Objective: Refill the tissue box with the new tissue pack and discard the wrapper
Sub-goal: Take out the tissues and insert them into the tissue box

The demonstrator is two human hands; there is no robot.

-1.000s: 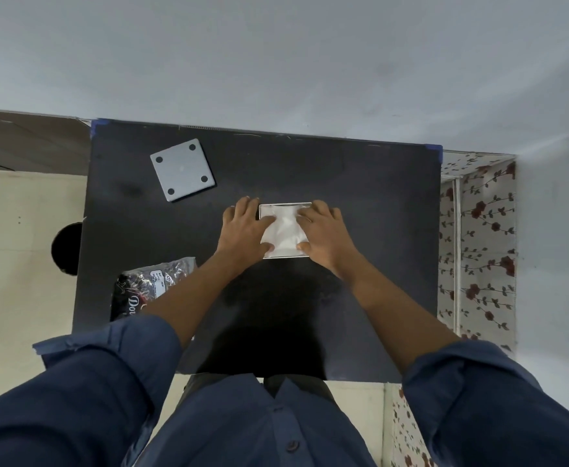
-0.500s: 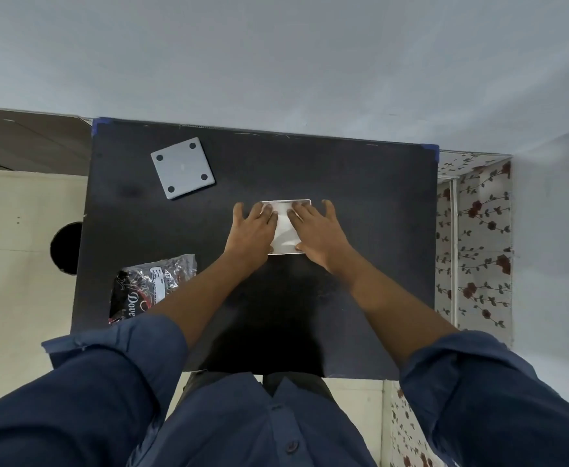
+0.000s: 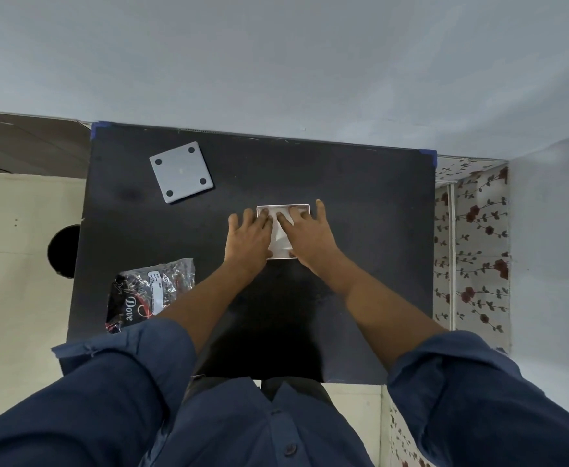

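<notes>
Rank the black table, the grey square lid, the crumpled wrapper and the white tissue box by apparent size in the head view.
1. black table
2. crumpled wrapper, partly hidden by a sleeve
3. grey square lid, close to the wrapper, so unsure
4. white tissue box, mostly covered by both hands

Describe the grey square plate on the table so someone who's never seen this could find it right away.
Start at the black table and look to its far left corner, away from the person. The grey square plate lies flat there, slightly rotated, apart from everything else. Four dark dots near its corners set it apart from the crinkled dark wrapper and the white tissue box.
</notes>
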